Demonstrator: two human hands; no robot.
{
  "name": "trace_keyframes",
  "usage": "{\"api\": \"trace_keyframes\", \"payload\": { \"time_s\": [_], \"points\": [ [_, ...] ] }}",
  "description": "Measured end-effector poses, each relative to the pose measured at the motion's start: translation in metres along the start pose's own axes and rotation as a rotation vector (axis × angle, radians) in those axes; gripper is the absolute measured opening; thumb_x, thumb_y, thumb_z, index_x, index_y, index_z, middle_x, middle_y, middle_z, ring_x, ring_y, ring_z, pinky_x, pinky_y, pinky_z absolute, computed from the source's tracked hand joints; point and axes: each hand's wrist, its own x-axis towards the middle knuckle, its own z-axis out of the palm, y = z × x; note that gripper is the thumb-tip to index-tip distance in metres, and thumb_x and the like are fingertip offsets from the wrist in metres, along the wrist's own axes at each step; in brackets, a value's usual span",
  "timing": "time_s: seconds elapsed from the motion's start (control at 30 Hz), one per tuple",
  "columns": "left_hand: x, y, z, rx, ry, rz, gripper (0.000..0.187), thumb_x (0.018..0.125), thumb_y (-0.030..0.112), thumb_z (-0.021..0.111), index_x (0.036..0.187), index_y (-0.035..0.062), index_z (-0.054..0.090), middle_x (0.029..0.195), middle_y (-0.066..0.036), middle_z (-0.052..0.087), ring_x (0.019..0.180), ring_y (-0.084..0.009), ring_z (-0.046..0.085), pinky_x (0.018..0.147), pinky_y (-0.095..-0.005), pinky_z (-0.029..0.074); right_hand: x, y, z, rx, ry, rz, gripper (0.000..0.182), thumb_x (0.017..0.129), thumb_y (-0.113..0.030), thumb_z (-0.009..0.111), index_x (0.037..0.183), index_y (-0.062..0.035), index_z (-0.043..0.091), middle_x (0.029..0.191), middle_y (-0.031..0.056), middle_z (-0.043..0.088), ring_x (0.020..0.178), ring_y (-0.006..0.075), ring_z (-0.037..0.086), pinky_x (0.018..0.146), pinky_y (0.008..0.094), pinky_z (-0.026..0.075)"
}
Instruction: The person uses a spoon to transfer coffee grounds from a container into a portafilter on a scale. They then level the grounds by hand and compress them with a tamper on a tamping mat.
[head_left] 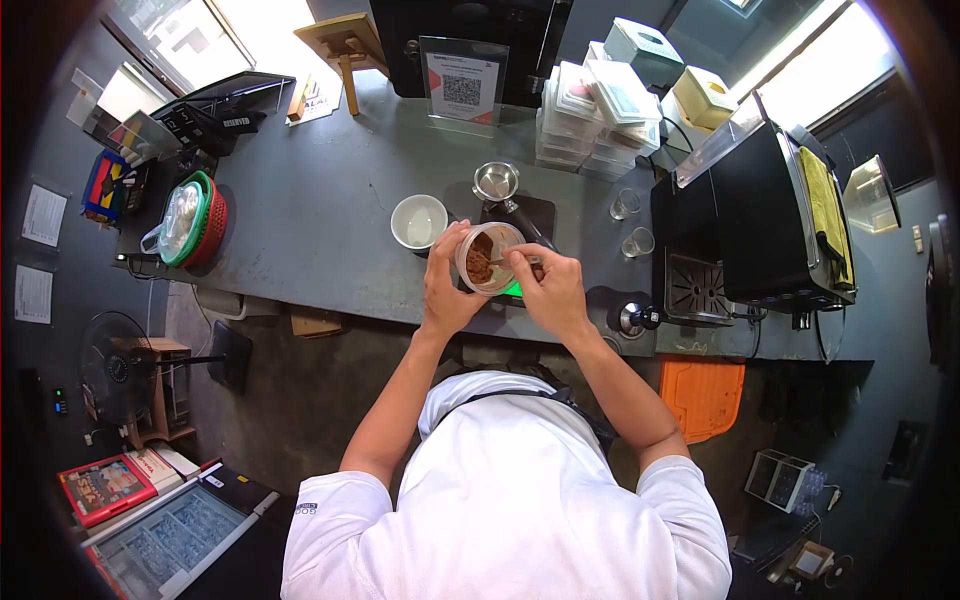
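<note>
My left hand (447, 285) grips the side of a clear tub (488, 258) that is tilted and holds brown powder (480, 262). My right hand (548, 290) pinches the handle of a small spoon (497, 262), whose tip is in the powder. Behind the tub, a portafilter (496, 182) with a dark handle rests over a black scale (535, 215), and part of the scale's green display shows under my hands. A white bowl (419, 221) stands just left of the tub.
A tamper (633, 318) and two small glasses (637, 242) are to the right, before a black espresso machine (755, 215). Stacked plastic boxes (600, 110) and a QR-code sign (463, 82) stand at the back. Red and green baskets (205, 222) sit at the left.
</note>
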Motion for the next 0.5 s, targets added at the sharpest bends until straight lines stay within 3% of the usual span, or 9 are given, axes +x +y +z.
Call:
{"api": "trace_keyframes", "payload": {
  "time_s": [0.2,0.4,0.5],
  "points": [
    [-0.001,0.001,0.005,-0.075,0.014,-0.178,0.086,0.063,0.015,0.093,0.135,0.0069,0.046,0.136,-0.018,0.056,0.125,-0.0348,0.057,0.104,-0.0425,0.047,0.016,0.011,-0.006,0.164,0.090,0.030,0.020,0.097,-0.016,0.062,0.100,-0.0001,0.074,0.076,0.0082,0.074,0.059,0.0051,0.060,0.053,0.0243,0.045],
    [0.007,0.002,0.004,-0.014,0.008,-0.268,0.086,0.063,0.018,0.094,0.135,0.0066,0.047,0.132,-0.014,0.058,0.121,-0.0314,0.059,0.102,-0.0415,0.048,0.029,0.006,-0.012,0.009,0.096,-0.021,0.020,0.097,-0.017,0.063,0.099,-0.0004,0.074,0.072,0.0049,0.073,0.052,0.0027,0.046,0.047,0.0247,0.035],
    [0.013,0.004,0.005,0.010,0.011,-0.299,0.086,0.062,0.018,0.094,0.134,0.0060,0.048,0.128,-0.013,0.059,0.118,-0.0311,0.060,0.101,-0.0415,0.048,0.038,0.013,-0.010,0.041,0.122,-0.053,0.020,0.097,-0.017,0.062,0.098,0.0002,0.074,0.073,0.0048,0.074,0.054,0.0026,0.052,0.049,0.0238,0.039]
  ]
}}
